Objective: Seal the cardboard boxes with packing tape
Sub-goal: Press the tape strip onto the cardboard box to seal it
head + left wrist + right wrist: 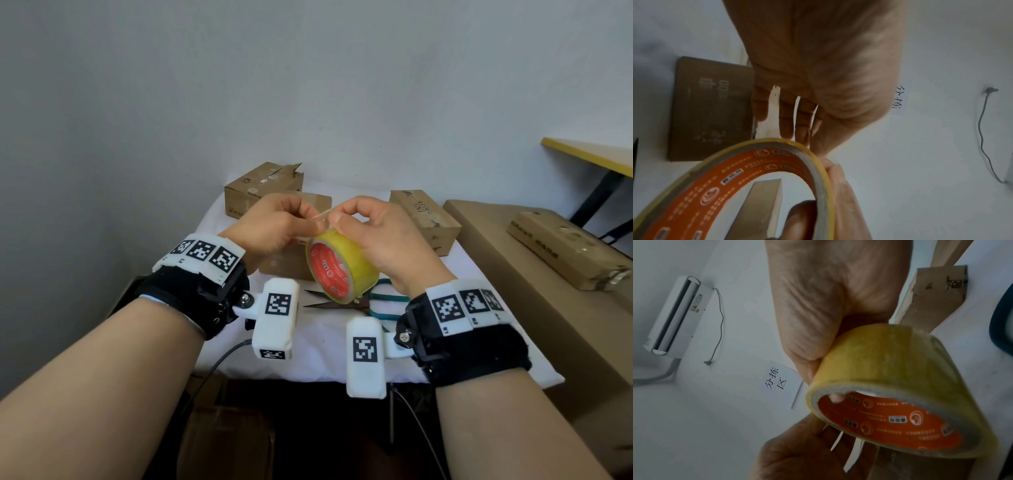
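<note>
A yellow packing tape roll [346,270] with an orange core is held up over the white table [318,353]. My right hand [376,233] grips the roll [900,369] from the right, with fingers curled over its rim and into the core. My left hand [274,222] pinches the tape's free end [320,217] at the top of the roll. A small cardboard box [291,267] lies under the hands, mostly hidden. One box with a raised flap [263,188] stands at the back left, and another box [424,219] at the right.
Scissors with teal handles [346,303] lie on the table just below the roll. A large cardboard surface [513,291] at the right carries a long box [565,250]. A yellow-edged table [592,154] stands at the far right. Cables hang at the table's front edge.
</note>
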Action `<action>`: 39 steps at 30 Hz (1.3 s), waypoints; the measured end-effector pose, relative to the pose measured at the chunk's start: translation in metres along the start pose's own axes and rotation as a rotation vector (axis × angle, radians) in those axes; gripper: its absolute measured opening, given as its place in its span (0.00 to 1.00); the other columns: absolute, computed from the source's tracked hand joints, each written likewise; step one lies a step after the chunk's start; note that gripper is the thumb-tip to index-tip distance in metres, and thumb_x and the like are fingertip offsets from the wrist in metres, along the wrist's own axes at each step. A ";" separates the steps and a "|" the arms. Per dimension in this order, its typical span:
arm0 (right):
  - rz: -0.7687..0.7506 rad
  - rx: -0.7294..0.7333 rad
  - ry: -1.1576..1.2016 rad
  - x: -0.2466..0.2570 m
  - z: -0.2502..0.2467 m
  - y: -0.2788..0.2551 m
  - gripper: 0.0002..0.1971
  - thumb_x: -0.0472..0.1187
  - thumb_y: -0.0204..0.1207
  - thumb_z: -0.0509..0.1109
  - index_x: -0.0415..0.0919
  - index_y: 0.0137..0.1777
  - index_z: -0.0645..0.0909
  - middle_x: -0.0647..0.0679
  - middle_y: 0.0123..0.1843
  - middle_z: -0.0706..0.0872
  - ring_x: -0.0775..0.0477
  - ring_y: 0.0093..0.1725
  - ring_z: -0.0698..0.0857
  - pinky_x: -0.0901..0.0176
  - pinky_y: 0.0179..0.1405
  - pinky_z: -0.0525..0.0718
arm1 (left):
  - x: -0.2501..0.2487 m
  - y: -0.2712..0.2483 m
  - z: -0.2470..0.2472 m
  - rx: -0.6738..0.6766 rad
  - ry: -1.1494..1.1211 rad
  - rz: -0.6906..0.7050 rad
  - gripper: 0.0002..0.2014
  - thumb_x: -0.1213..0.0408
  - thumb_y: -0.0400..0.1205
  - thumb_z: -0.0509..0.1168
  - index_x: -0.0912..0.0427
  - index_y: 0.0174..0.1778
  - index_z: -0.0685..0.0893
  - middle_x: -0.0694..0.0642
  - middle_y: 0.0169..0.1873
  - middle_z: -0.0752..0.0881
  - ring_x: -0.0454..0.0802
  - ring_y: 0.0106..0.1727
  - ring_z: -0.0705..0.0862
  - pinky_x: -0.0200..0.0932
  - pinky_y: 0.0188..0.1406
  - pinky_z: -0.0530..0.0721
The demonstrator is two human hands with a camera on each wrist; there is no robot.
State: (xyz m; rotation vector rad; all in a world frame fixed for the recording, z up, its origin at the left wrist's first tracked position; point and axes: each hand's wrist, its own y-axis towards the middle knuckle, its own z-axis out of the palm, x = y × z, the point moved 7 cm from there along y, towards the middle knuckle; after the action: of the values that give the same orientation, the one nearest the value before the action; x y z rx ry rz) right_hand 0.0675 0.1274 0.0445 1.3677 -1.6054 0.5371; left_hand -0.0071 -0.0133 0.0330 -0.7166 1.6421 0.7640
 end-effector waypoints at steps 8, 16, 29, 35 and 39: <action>0.062 0.124 0.074 -0.003 0.021 -0.004 0.18 0.66 0.65 0.76 0.59 0.51 0.86 0.48 0.55 0.92 0.41 0.55 0.91 0.40 0.57 0.89 | -0.006 0.000 -0.019 -0.103 0.096 0.065 0.08 0.54 0.71 0.75 0.54 0.31 0.86 0.59 0.33 0.81 0.53 0.36 0.76 0.50 0.44 0.75; 0.210 0.219 0.095 -0.014 0.025 -0.011 0.17 0.55 0.77 0.79 0.49 0.60 0.84 0.41 0.56 0.92 0.40 0.54 0.92 0.39 0.51 0.90 | 0.001 -0.001 -0.021 -0.033 0.224 0.050 0.20 0.54 0.72 0.81 0.69 0.43 0.88 0.70 0.42 0.88 0.54 0.42 0.85 0.55 0.53 0.83; 0.542 0.440 0.446 -0.023 0.053 -0.040 0.14 0.40 0.80 0.76 0.32 0.62 0.86 0.38 0.56 0.93 0.44 0.52 0.93 0.49 0.52 0.93 | 0.010 0.005 -0.033 -0.112 0.409 -0.040 0.04 0.70 0.74 0.79 0.60 0.34 0.92 0.53 0.33 0.91 0.42 0.35 0.86 0.40 0.41 0.82; 0.624 0.390 0.449 -0.035 0.062 -0.042 0.15 0.43 0.82 0.74 0.34 0.63 0.86 0.39 0.54 0.93 0.45 0.48 0.92 0.49 0.51 0.92 | 0.001 0.017 -0.019 -0.125 0.546 0.019 0.04 0.65 0.72 0.81 0.55 0.33 0.93 0.51 0.36 0.91 0.49 0.40 0.89 0.44 0.43 0.88; 0.680 0.337 0.532 -0.041 0.053 -0.039 0.16 0.44 0.81 0.76 0.34 0.63 0.86 0.40 0.52 0.93 0.44 0.46 0.92 0.51 0.45 0.93 | -0.003 0.024 -0.018 -0.137 0.521 0.033 0.04 0.65 0.71 0.81 0.54 0.33 0.93 0.49 0.36 0.91 0.45 0.39 0.89 0.41 0.39 0.85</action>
State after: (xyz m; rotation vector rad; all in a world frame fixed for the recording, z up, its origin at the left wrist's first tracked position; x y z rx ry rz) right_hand 0.0828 0.0950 -0.0243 0.7591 -1.5342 1.4961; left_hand -0.0359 -0.0128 0.0413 -1.0510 2.0852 0.7581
